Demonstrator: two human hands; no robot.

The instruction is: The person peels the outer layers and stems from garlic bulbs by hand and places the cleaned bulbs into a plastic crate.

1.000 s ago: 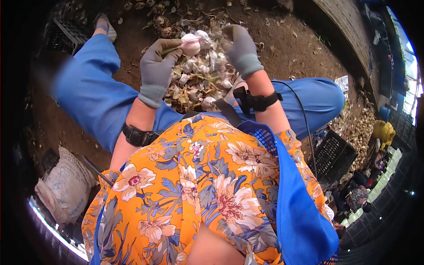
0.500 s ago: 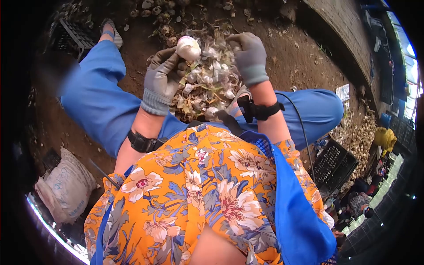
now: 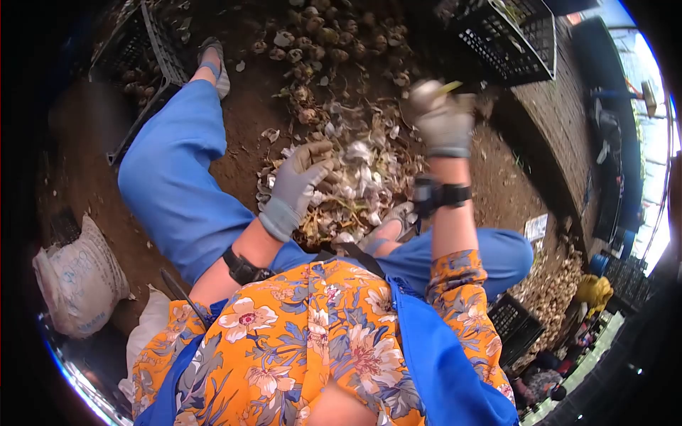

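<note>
A garlic bulb, blurred, was at the fingertips of the gloved right hand, which gripped it at arm's reach. A greenish stem piece showed beside it; whether the fingers held bulb or stem could not be told. That raised hold probably kept the bulb from dragging through the husks. The gloved left hand was nearer the body, half open with fingers loosely bent, nothing visible in it, at the husks' edge. The husks were heaped between the legs, likely because peelings fell there, under the hands. Beyond the hands, loose bulbs lay on the soil, seemingly for easy reach. One crate stood beyond the right hand, another beyond the left foot.
</note>
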